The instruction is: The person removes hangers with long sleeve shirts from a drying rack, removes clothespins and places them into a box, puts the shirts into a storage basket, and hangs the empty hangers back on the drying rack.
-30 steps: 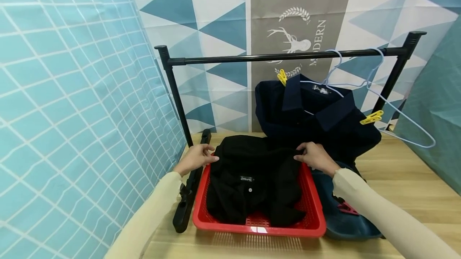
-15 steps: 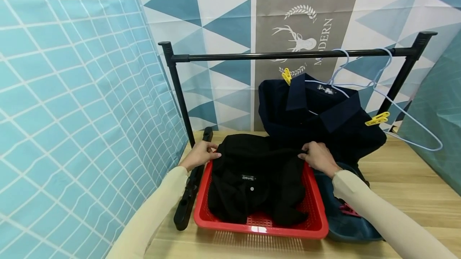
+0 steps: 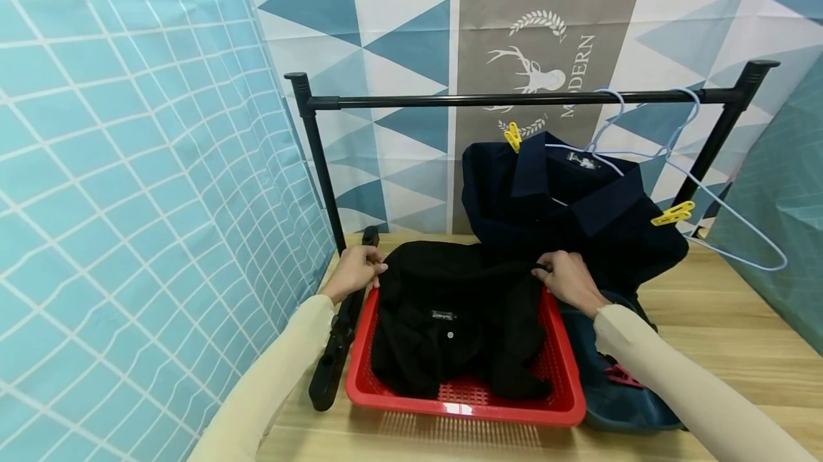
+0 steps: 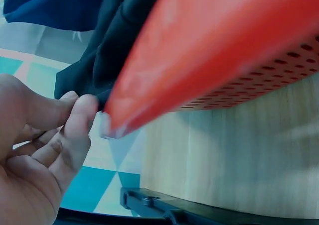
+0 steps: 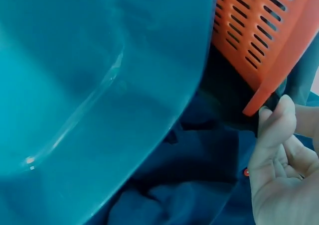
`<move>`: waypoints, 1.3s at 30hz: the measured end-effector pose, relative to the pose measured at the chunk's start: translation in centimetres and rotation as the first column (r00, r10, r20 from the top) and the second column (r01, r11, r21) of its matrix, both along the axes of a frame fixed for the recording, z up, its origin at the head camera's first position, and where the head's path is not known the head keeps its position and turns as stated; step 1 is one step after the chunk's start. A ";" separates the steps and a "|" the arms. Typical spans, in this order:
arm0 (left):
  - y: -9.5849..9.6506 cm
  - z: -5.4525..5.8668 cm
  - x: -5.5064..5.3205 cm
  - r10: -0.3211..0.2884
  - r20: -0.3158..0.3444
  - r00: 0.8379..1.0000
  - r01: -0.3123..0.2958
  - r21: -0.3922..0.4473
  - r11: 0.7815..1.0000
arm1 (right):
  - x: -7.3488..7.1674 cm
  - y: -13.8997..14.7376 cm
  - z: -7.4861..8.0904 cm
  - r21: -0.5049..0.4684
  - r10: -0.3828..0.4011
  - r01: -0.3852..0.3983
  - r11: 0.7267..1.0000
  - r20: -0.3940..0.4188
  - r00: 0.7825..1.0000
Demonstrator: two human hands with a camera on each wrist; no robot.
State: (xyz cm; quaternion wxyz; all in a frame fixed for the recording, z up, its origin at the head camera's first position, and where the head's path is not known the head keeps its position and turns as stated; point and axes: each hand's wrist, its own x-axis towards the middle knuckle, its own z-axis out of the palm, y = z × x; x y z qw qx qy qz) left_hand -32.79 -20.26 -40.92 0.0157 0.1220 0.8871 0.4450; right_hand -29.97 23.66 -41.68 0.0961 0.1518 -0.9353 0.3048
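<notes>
- Your left hand (image 3: 355, 273) and right hand (image 3: 569, 280), well apart, pinch the black shirt (image 3: 463, 287) near its far edge.
- It's lying in the red basket (image 3: 463, 410), not yet hung.
- Beyond, the navy shirt (image 3: 498, 194) already hangs, clipped; another hanger (image 3: 741, 217) looks bare.

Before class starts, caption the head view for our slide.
Left hand and right hand pinch a black garment in a red basket, navy shirt behind.

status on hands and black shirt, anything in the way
Left hand, right hand pinching black shirt. Partly inside red basket. Navy shirt close behind, possible snag.
</notes>
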 end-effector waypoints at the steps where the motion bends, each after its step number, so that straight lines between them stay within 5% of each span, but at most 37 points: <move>1: 0.0 0.2 0.1 0.003 0.002 1.000 -0.003 0.020 1.000 | 0.0 0.1 0.0 -0.015 -0.003 0.003 1.000 -0.004 1.000; 9: 0.1 2.2 1.2 0.000 -0.027 1.000 0.004 0.156 0.988 | 0.5 0.3 1.5 -0.135 -0.056 0.047 0.990 -0.066 0.996; 16: -0.3 4.8 2.9 -0.039 -0.126 0.991 0.070 0.251 0.966 | 2.2 -0.4 4.0 -0.228 -0.071 0.034 0.973 -0.152 0.986; 23: -2.2 5.6 5.6 -0.236 -0.166 0.957 0.271 0.236 0.933 | 5.4 -1.3 5.3 -0.265 0.110 -0.157 0.951 -0.184 0.977; 30: -3.6 3.9 8.7 -0.426 -0.122 0.897 0.436 0.067 0.898 | 8.1 -1.1 3.5 -0.163 0.380 -0.420 0.893 -0.230 0.896; 36: -3.0 1.6 10.5 -0.533 -0.093 0.841 0.506 -0.210 0.836 | 9.8 -0.9 0.3 -0.003 0.657 -0.658 0.753 -0.034 0.753; 39: -2.4 1.0 10.8 -0.552 -0.101 0.828 0.497 -0.323 0.806 | 10.4 -1.1 -0.9 0.131 0.676 -0.670 0.731 -0.004 0.737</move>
